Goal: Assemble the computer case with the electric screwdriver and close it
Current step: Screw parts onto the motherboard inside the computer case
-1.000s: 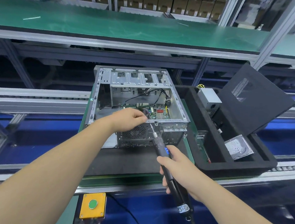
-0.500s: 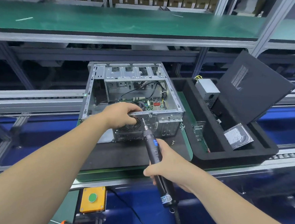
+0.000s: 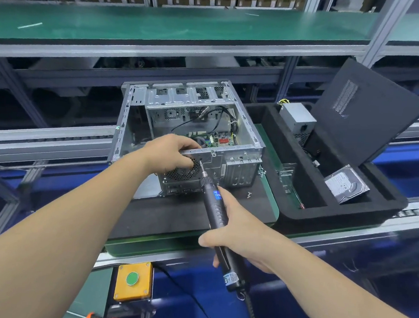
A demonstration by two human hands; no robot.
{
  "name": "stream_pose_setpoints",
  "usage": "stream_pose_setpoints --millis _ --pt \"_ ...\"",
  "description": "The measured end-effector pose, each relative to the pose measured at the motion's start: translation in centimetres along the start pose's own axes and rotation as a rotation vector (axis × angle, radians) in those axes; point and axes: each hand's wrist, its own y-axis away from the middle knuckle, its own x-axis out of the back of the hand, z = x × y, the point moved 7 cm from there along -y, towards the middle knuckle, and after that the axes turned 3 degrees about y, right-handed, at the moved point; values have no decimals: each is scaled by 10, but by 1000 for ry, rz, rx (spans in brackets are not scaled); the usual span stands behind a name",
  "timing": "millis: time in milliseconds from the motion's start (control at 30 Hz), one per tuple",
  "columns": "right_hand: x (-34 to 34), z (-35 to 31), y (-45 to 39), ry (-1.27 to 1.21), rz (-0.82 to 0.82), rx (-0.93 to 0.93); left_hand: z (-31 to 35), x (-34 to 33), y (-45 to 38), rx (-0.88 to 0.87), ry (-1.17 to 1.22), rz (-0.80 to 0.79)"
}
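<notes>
Open computer case [image 3: 190, 132] sits on the black mat [image 3: 174, 213]. Left hand [image 3: 171, 153] grips the case's near top edge, fingers curled over it. Right hand [image 3: 237, 234] grips the electric screwdriver [image 3: 215, 204], bit tip against the case's rear panel beside the fan grille [image 3: 182, 174]. Loose screw [image 3: 249, 194] lies just right of the case.

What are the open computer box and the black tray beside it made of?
The computer case looks like bare sheet steel: dull silver, stamped holes, folded edges. The black tray looks like soft foam: matte, thick walls, rounded cut-out pockets, no shine. Neither can be confirmed by sight alone.
</notes>
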Motion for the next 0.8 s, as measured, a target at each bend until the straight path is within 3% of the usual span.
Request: stream_pose_setpoints --millis 800 --pt "4 -7 -12 2 3 43 -2 5 -5 -28 -69 38"
